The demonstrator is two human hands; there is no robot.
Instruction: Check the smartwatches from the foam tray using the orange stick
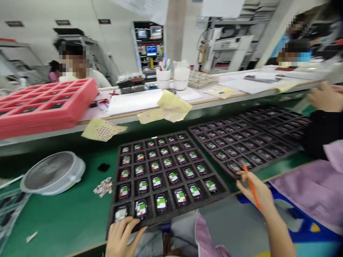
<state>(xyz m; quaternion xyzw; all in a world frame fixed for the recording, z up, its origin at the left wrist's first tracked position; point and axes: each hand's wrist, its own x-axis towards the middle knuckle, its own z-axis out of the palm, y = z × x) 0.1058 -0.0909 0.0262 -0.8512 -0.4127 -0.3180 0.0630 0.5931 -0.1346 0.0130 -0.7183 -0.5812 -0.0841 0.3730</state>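
while the right hand [257, 192] pinches one orange stick [251, 187] between thumb and fingers, the left hand [122, 237] lies open, its fingers apart, on the near left corner of a black foam tray [187, 208]. tray sits flat on a green bench mat [66, 217], directly ahead of the wearer. count: 5 rows of 6 cells, 30 in all, each holding one watch-like device [161, 202] with a green-and-white screen. upper end of the stick points at the near corner of a second black tray [268, 162], just right of the first and not touching the devices. cells there are too small and slanted to count. a third black tray [257, 110] lies beyond the second, partly cut off by a co-worker's hand [325, 98] in a black sleeve [318, 134].

left of the first tray: 1 white desk fan [52, 173] on its back, 1 small heap of paper scraps [103, 187]. farther off: 1 stack of pink foam trays [45, 107], 3 yellow sticker sheets [103, 129], and 2 white cups [171, 79] on a raised white shelf [134, 101]. 4 other people sit or stand beyond the shelf.
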